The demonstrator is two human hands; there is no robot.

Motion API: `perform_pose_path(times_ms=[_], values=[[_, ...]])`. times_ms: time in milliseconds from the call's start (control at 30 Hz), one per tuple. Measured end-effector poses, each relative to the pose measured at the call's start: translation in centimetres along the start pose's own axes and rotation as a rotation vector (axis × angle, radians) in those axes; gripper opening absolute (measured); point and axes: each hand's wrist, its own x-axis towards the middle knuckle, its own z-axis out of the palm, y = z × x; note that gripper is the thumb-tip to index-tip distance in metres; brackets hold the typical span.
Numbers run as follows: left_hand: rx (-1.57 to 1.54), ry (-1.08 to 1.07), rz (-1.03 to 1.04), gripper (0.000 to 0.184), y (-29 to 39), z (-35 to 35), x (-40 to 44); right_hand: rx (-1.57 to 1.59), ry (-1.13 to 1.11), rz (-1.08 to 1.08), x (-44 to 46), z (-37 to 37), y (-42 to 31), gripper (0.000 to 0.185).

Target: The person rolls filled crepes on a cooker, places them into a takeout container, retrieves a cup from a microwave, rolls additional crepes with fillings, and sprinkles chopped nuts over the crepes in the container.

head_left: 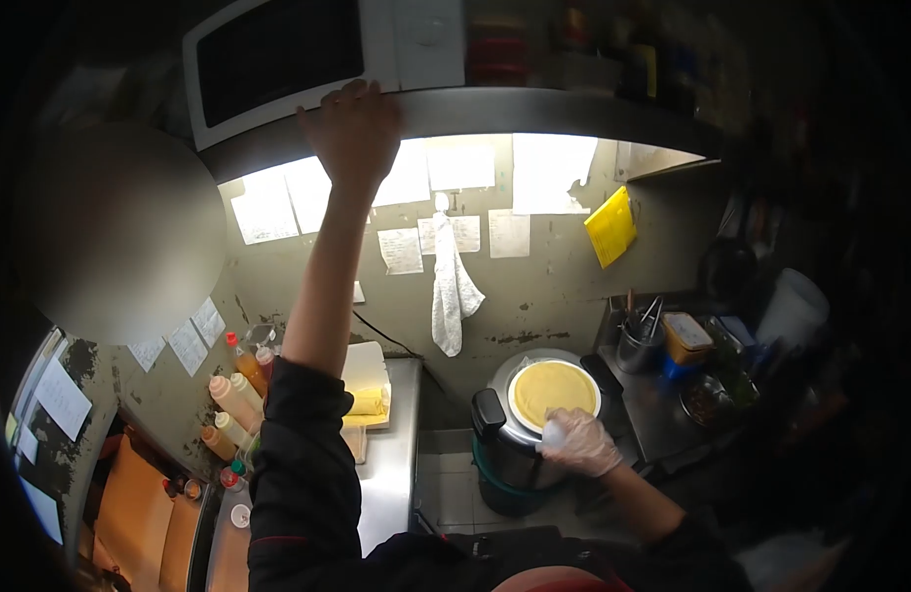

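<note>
The round yellow disc [552, 386] lay on a white plate [514, 399] atop the metal lid [498, 383] of a dark pot, just ahead of the right hand [584, 446], much nearer it than the left. Being circular, it showed no long axis. The right hand, in a clear crinkled glove, curled by the near rim; whether it pinched anything could not be told. The bare left hand [355, 133], fingers spread, touched the smooth microwave's [428, 44] lower edge.
</note>
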Motion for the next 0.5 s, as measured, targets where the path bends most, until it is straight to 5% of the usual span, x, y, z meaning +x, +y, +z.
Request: perform_pose_path(times_ms=[133, 300, 400, 433, 500], values=[[-0.067, 0.07, 0.036, 0.024, 1.1, -0.5, 0.4, -0.083, 0.154, -0.076, 2.2, -2.4, 3.6, 0.059], [-0.703, -0.089, -0.182, 0.027, 5.6, -3.5, -3.3, -0.015, 0.252, -0.02, 3.3, -5.4, 5.2, 0.058], [-1.102, -0.551, -0.389, 0.03, 10.8, -5.9, -11.8, -0.011, 0.274, 0.048, 2.9, -5.3, 6.9, 0.055], [-1.399, -0.743, -0.59, 0.032, 13.4, -6.6, -16.5, -0.075, 0.33, -0.096, 3.3, -3.6, 9.8, 0.053], [-1.721, -1.31, -1.158, 0.041, 19.4, -11.3, -25.2, -0.028, 0.383, 0.002, 2.8, -3.1, 9.4, 0.053]])
